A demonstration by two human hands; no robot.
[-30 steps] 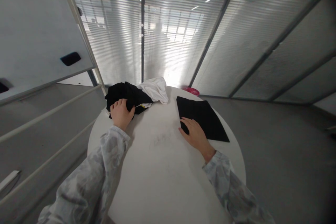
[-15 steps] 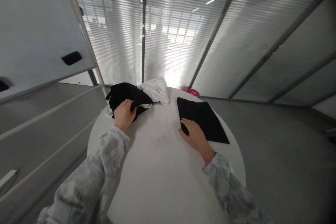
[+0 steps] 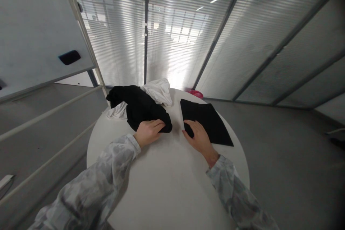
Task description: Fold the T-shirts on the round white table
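Observation:
A crumpled black cloth (image 3: 140,104) lies across the left back of the white round table (image 3: 167,172). My left hand (image 3: 151,131) grips its near edge, fingers closed on the fabric. Behind and under it is bunched white cloth (image 3: 159,90), part of which shows at the left too. On the right lies a flat, neatly folded black cloth (image 3: 210,124). My right hand (image 3: 198,134) rests on its left near edge with the thumb and fingers apart, palm down.
At the left stands a whiteboard (image 3: 35,25) on a pale metal frame, with a black eraser-like object (image 3: 69,57) on it. Behind the table are a red basket (image 3: 196,94) on the floor and a glass wall with blinds (image 3: 172,54).
My left hand has moved right and toward me, pulling the crumpled black cloth along and uncovering more white cloth at the left. My right hand stays on the folded cloth.

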